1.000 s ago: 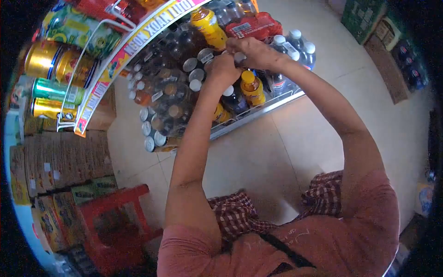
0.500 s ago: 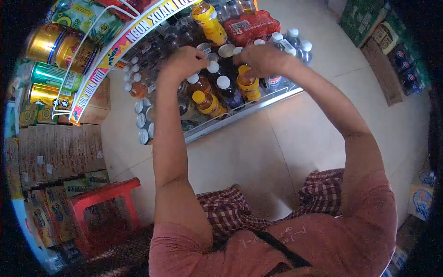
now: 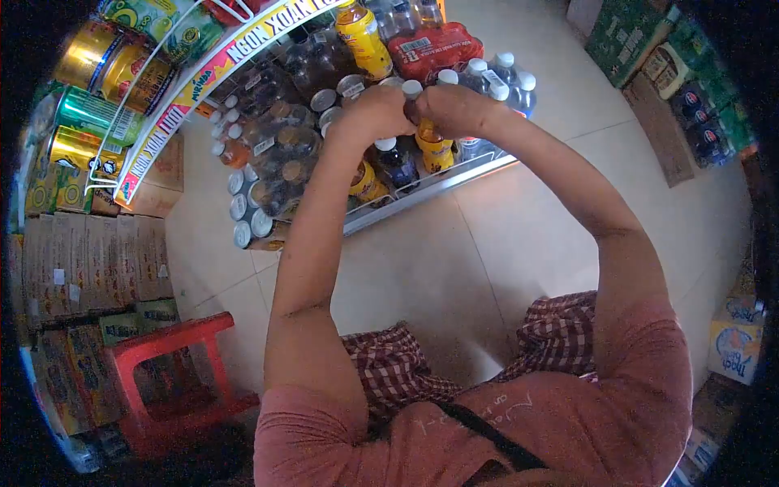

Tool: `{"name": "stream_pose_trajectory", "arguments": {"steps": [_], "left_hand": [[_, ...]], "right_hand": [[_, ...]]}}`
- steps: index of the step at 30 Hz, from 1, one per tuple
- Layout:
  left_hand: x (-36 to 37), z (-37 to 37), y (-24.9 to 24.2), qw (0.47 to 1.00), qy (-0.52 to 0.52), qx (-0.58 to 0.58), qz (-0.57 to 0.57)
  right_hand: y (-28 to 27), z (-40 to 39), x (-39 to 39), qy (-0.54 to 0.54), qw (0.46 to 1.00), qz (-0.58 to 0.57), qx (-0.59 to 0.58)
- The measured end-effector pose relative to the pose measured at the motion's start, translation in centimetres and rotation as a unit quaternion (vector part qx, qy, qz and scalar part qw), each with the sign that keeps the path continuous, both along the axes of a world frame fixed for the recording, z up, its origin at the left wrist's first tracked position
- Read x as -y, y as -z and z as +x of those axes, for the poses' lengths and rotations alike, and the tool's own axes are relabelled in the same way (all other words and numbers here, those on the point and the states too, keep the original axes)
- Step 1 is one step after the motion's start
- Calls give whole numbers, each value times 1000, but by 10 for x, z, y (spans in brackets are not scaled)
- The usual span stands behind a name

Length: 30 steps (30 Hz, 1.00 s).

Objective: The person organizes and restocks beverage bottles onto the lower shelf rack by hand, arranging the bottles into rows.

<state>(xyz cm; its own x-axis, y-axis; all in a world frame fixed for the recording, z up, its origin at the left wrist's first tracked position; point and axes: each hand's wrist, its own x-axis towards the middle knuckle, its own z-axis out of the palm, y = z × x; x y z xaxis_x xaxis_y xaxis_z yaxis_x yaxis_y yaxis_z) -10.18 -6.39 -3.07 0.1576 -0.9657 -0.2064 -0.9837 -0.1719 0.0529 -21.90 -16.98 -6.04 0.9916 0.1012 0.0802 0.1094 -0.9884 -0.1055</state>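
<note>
Side by side, my two hands hover over the front rows of a low rack of bottles and cans. My left hand has its fingers curled inward, almost meeting the right one. Closed too, my right hand is just above a yellow-labelled bottle. What lies in the fingers of either hand is hidden. Below the hands stand a dark bottle with a white cap and another yellow-labelled bottle. Several white-capped bottles are right of my right hand.
A red-wrapped pack and a yellow bottle stand behind the hands. Wrapped dark bottles and cans fill the rack's left. A shelf of cans rises upper left, above cartons and a red stool.
My left hand has moved right, towards my right hand, and now covers bottle caps that showed before. My right hand has stayed near the same bottles. The view has shifted slightly.
</note>
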Motion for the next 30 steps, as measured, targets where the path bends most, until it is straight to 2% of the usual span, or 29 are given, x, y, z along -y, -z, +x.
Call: {"name": "stream_pose_trajectory", "arguments": {"steps": [1, 3, 4, 6, 7, 8, 10, 13, 16, 19, 22, 25, 27, 29, 30], "left_hand": [[-2, 3, -2, 1000, 0, 0, -1], [-8, 13, -12, 998, -18, -58, -30], [-12, 18, -17, 998, -18, -57, -29], [-20, 30, -24, 984, -105, -124, -76], [-22, 37, -20, 989, -63, -77, -111], [-22, 40, -16, 989, -64, -77, -112], [-24, 34, -18, 990, -129, -36, -47], [-22, 33, 5, 991, -119, 3, -63], [-14, 34, 14, 993, -91, 57, -40], [-12, 37, 18, 989, -133, 4, -62], [-13, 36, 20, 983, -146, 15, -107], [-12, 27, 4, 985, -113, -46, -119], [-8, 28, 12, 984, -123, -25, -125], [-6, 32, 23, 982, -135, -4, -132], [-8, 33, 27, 982, -122, 1, -144]], "right_hand": [[0, 0, 0, 0, 1000, -1, 0], [-6, 0, 0, 68, 994, -14, -82], [-12, -2, 0, 68, 994, -13, -81], [-22, -5, 1, 56, 998, -3, -36], [-21, -4, 0, 55, 998, -3, -36], [-18, -1, 0, 54, 999, 4, -1], [-20, 2, -8, 51, 998, 8, 33], [-14, 2, -40, 47, 994, -19, 96], [6, 17, -48, 54, 996, -50, 43], [1, 13, -45, 59, 996, -50, 47], [-5, 5, -38, 53, 996, -50, 45], [-6, 7, -36, 43, 994, -72, 68], [-8, 8, -37, 37, 991, -90, 88], [-12, 8, -38, 30, 996, -86, 16], [-9, 9, -38, 29, 996, -85, 15]]}}
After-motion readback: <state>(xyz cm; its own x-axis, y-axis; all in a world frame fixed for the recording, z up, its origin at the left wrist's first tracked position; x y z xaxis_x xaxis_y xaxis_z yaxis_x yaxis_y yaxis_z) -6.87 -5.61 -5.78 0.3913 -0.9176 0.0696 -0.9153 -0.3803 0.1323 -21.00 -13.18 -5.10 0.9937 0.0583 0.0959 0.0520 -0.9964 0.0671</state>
